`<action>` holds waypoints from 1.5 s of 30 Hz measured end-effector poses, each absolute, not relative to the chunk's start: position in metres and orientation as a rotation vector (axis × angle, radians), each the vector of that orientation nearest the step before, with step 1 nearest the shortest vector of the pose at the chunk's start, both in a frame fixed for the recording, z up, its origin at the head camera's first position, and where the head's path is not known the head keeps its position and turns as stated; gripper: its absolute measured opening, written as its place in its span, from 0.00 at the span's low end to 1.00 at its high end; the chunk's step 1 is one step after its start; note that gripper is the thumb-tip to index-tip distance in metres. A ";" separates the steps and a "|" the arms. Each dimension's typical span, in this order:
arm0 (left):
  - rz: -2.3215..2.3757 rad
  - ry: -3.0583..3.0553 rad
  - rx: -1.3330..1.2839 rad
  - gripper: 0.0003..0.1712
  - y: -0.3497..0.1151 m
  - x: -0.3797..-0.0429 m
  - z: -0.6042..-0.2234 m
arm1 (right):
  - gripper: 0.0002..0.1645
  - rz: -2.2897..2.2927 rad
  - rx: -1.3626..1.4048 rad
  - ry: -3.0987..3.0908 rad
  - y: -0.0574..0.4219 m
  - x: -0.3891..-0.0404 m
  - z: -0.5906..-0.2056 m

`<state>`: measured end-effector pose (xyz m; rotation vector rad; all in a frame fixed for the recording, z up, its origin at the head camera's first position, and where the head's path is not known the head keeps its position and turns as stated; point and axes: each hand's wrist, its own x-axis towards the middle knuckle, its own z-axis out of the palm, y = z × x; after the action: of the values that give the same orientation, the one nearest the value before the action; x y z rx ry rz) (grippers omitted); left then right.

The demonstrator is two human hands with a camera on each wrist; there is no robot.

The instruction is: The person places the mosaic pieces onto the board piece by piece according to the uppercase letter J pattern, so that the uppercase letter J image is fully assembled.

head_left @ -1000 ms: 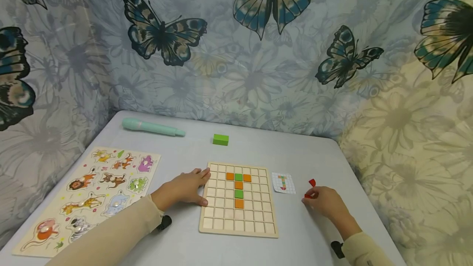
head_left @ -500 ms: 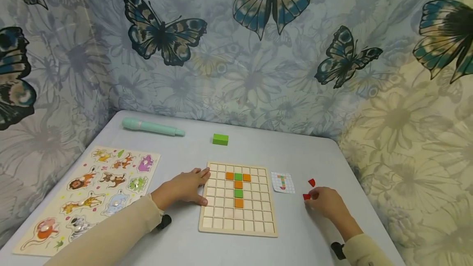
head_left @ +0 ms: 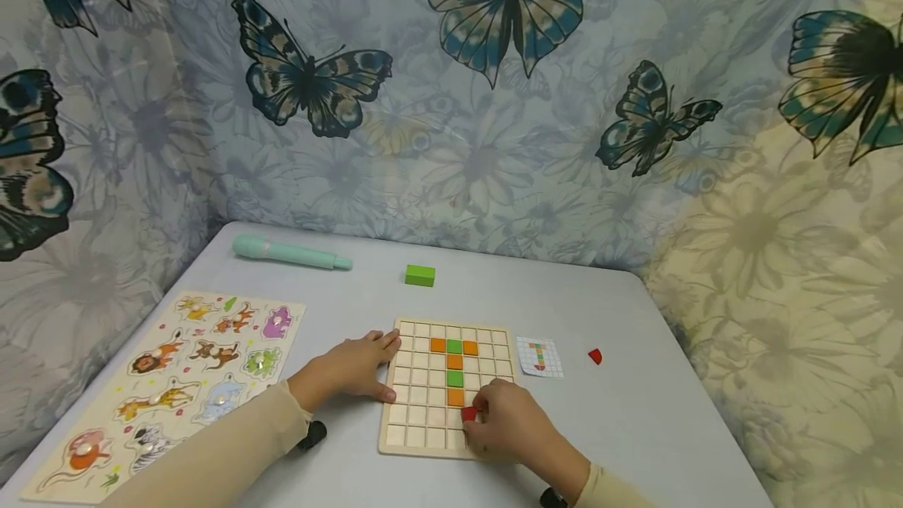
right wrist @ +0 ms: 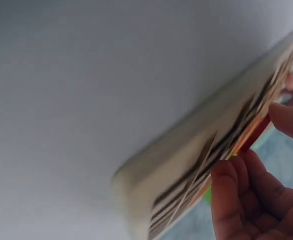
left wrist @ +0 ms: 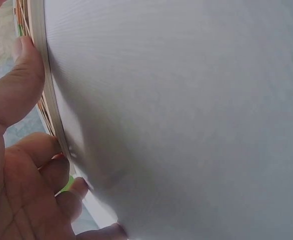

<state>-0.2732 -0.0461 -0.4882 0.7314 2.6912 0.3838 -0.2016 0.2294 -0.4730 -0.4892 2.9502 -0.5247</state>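
Note:
A wooden grid board [head_left: 416, 437] lies in the middle of the table, with orange tiles [head_left: 455, 397] and green tiles [head_left: 455, 379] set in a T-like pattern. My left hand [head_left: 356, 367] rests at its left edge, fingers spread; in the left wrist view the thumb [left wrist: 29, 75] lies over the rim. Over the board's lower part, my right hand [head_left: 508, 422] pinches a small red tile [head_left: 469, 414] between thumb and fingertips, just below the lowest orange tile. The right wrist view shows this red tile edge-on, close over the grid. The hand covers the board's lower right corner.
Right of the board lies a small pattern card [head_left: 540, 357], and farther right another red piece [head_left: 596, 356] with a curved edge. A green block [head_left: 419, 276] and a mint-green pen-like stick [head_left: 291, 252] lie at the back. An animal puzzle board [head_left: 169, 390] fills the left side.
My right hand has picked up the nearer red tile from the table and carried it left over the board. The left hand stays at the board's edge. The head view has tilted slightly up.

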 end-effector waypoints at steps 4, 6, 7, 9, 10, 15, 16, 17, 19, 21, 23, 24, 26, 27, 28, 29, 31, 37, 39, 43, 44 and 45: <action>0.382 2.691 0.720 0.57 -0.045 -0.273 -0.488 | 0.13 -0.508 -0.563 2.966 0.219 -0.201 -0.479; 0.381 2.692 0.718 0.57 -0.045 -0.273 -0.488 | 0.13 -0.499 -0.577 2.975 0.218 -0.201 -0.481; 0.379 2.692 0.719 0.57 -0.045 -0.273 -0.488 | 0.14 -0.498 -0.575 2.974 0.218 -0.202 -0.481; 0.373 2.694 0.717 0.57 -0.045 -0.273 -0.488 | 0.16 -0.483 -0.570 2.971 0.217 -0.202 -0.481; 0.369 2.695 0.716 0.57 -0.045 -0.273 -0.489 | 0.16 -0.485 -0.565 2.968 0.217 -0.203 -0.480; 0.364 2.700 0.711 0.57 -0.045 -0.274 -0.489 | 0.11 -0.522 -0.577 2.965 0.216 -0.204 -0.478; 0.367 2.700 0.711 0.57 -0.045 -0.274 -0.489 | 0.09 -0.531 -0.588 2.966 0.216 -0.204 -0.478; 0.370 2.700 0.711 0.57 -0.045 -0.275 -0.490 | 0.08 -0.533 -0.601 2.967 0.216 -0.204 -0.479; 0.375 2.698 0.711 0.57 -0.045 -0.275 -0.491 | 0.06 -0.523 -0.638 2.972 0.216 -0.205 -0.480; 0.376 2.697 0.712 0.58 -0.045 -0.276 -0.492 | 0.06 -0.514 -0.671 2.976 0.215 -0.206 -0.481; 0.368 2.699 0.714 0.58 -0.045 -0.277 -0.493 | 0.05 -0.513 -0.703 2.978 0.214 -0.207 -0.482; 0.368 2.700 0.714 0.58 -0.045 -0.277 -0.493 | 0.04 -0.511 -0.716 2.979 0.213 -0.207 -0.482; 0.364 2.702 0.718 0.58 -0.045 -0.278 -0.493 | 0.04 -0.510 -0.722 2.974 0.212 -0.207 -0.482; 0.359 2.704 0.720 0.58 -0.046 -0.278 -0.493 | 0.03 -0.506 -0.721 2.974 0.212 -0.207 -0.482; 0.356 2.706 0.721 0.58 -0.046 -0.278 -0.493 | 0.03 -0.506 -0.719 2.971 0.211 -0.207 -0.483; 0.356 2.708 0.723 0.58 -0.046 -0.278 -0.493 | 0.03 -0.503 -0.719 2.967 0.211 -0.207 -0.482; 0.360 2.707 0.722 0.58 -0.046 -0.278 -0.492 | 0.03 -0.509 -0.724 2.954 0.212 -0.207 -0.481; 0.372 2.703 0.704 0.57 -0.045 -0.276 -0.492 | 0.12 -0.605 -0.602 2.920 0.239 -0.219 -0.472; 0.367 2.707 0.712 0.57 -0.044 -0.277 -0.494 | 0.16 -0.587 -0.527 2.982 0.265 -0.230 -0.468; 0.345 2.724 0.727 0.58 -0.041 -0.280 -0.500 | 0.19 -0.408 -0.367 3.140 0.337 -0.258 -0.463; 0.342 2.728 0.725 0.58 -0.042 -0.281 -0.501 | 0.20 -0.358 -0.318 3.160 0.355 -0.265 -0.463; 0.336 2.731 0.721 0.58 -0.042 -0.281 -0.501 | 0.22 -0.322 -0.260 3.159 0.371 -0.270 -0.463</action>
<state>-0.2810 -0.0418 -0.5012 0.7214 2.7310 0.3361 -0.2704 0.3712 -0.4634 -0.2601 3.1592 -0.3216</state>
